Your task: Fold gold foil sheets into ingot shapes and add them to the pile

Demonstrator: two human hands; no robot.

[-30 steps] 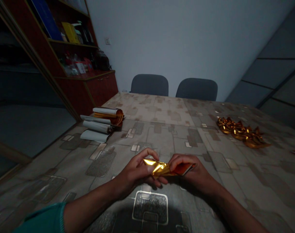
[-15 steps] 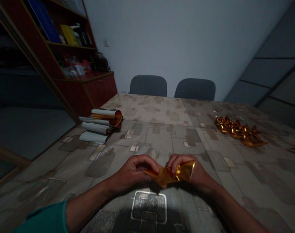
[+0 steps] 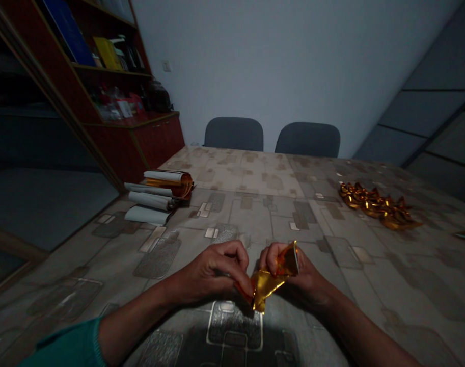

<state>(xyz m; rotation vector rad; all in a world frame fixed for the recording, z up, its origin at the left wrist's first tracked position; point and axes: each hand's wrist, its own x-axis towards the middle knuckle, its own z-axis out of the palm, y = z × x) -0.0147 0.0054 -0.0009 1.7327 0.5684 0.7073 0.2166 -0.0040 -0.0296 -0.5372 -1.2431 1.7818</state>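
So there's a shiny gold foil sheet, partly folded, held between the person's two hands over the near side of the patterned tabletop. The left hand is pinching its lower left end, and the right hand has its fingers curled onto the upper right end, gripping it. Off to the right sits a bunch of folded gold foil pieces, pretty crowded together. Over on the left, some curled paper sheets are piled up, pale outside, gold inside. Two grey chairs stand at the far edge.
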